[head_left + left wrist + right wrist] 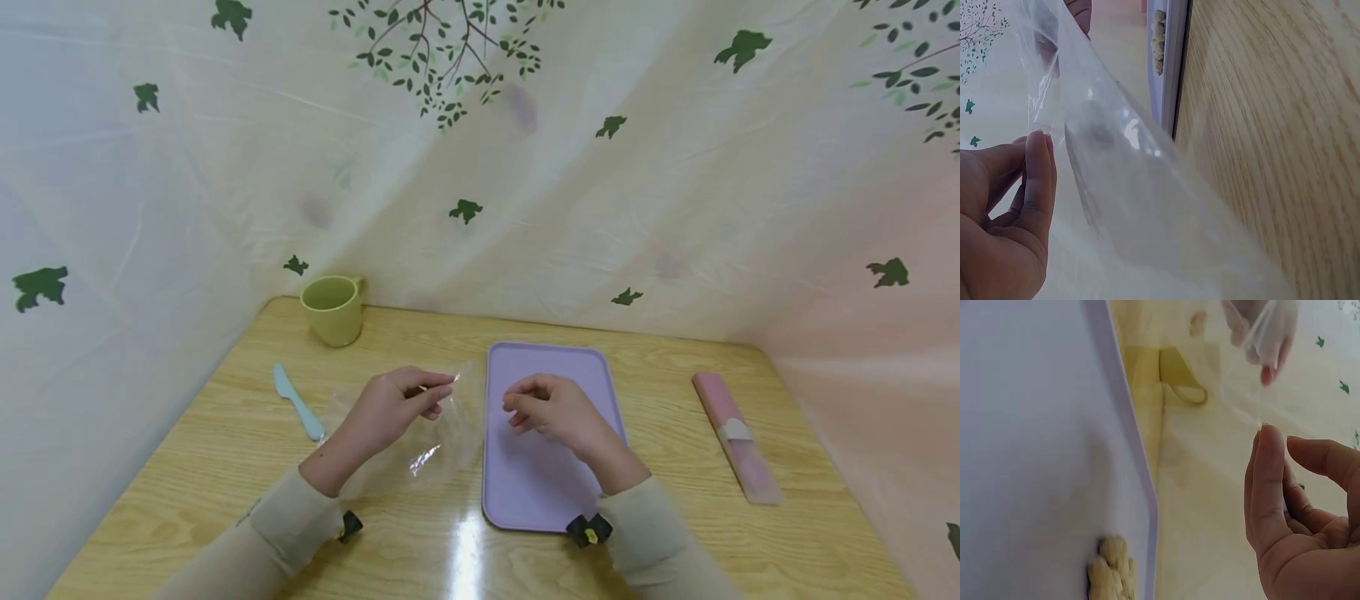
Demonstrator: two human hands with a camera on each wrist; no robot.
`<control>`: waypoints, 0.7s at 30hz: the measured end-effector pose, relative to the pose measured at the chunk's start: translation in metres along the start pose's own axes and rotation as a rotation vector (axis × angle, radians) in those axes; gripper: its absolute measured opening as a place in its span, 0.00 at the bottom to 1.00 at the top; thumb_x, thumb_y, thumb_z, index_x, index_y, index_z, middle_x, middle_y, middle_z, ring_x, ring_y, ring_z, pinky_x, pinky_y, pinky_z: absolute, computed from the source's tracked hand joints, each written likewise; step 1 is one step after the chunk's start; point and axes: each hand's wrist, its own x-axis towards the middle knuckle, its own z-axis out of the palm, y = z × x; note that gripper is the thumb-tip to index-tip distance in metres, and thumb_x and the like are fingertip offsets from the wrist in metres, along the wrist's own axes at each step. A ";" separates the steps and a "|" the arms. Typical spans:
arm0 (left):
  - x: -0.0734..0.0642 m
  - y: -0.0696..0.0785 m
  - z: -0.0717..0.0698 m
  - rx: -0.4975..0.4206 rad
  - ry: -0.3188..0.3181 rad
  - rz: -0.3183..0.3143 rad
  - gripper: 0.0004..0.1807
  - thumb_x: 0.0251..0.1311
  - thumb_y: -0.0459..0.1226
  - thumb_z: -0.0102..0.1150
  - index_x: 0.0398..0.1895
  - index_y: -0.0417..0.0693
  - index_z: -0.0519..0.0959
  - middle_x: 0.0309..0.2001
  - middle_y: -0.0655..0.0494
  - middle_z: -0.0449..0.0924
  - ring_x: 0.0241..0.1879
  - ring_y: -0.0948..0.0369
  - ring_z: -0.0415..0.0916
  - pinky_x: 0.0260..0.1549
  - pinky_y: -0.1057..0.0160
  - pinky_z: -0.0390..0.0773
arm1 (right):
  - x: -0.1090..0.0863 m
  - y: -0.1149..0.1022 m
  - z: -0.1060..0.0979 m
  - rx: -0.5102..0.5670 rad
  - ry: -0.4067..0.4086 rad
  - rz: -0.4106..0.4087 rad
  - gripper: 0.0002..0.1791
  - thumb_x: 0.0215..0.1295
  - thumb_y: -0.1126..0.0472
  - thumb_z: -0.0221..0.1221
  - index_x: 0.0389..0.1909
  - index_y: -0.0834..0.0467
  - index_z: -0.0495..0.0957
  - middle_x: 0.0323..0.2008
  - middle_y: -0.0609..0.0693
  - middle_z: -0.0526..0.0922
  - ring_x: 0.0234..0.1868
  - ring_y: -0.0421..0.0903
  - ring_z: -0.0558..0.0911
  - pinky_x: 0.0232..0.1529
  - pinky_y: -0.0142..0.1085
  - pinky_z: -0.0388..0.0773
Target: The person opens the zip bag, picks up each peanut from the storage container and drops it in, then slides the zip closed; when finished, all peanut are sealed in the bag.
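A clear plastic bag hangs from my left hand, whose thumb and fingers pinch its upper edge. In the left wrist view the bag spreads thin and wrinkled beside the left hand. My right hand is over the lilac tray, fingers bent. Its fingertips stand a little apart from the thumb, near the bag's edge, and nothing shows between them. Beige, lumpy pieces like unshelled peanuts lie on the tray; the right hand hides them in the head view.
A green mug stands at the back left of the wooden table. Left of the bag lies a pale blue knife. On the right is a slim pink case with a white band. A leaf-patterned curtain surrounds the table.
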 end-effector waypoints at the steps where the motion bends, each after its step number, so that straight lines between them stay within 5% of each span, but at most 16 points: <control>1: 0.000 0.000 0.000 -0.002 0.000 0.001 0.15 0.74 0.42 0.67 0.58 0.47 0.89 0.46 0.47 0.91 0.36 0.65 0.89 0.39 0.69 0.90 | 0.000 0.000 -0.005 0.004 0.010 -0.003 0.14 0.77 0.58 0.61 0.53 0.65 0.84 0.49 0.64 0.90 0.37 0.43 0.90 0.47 0.46 0.92; 12: -0.001 0.002 -0.003 0.021 -0.004 0.018 0.14 0.75 0.42 0.65 0.58 0.48 0.89 0.44 0.48 0.91 0.36 0.65 0.89 0.39 0.68 0.91 | 0.005 0.020 -0.064 0.021 0.109 0.025 0.21 0.82 0.57 0.58 0.63 0.69 0.78 0.59 0.67 0.85 0.45 0.46 0.90 0.52 0.36 0.91; 21: -0.002 0.003 -0.003 0.034 0.000 0.009 0.14 0.75 0.42 0.66 0.57 0.49 0.89 0.43 0.50 0.91 0.36 0.65 0.89 0.39 0.67 0.91 | 0.010 0.045 -0.080 -0.063 0.160 0.133 0.19 0.80 0.58 0.60 0.60 0.69 0.80 0.53 0.62 0.88 0.40 0.40 0.89 0.49 0.37 0.91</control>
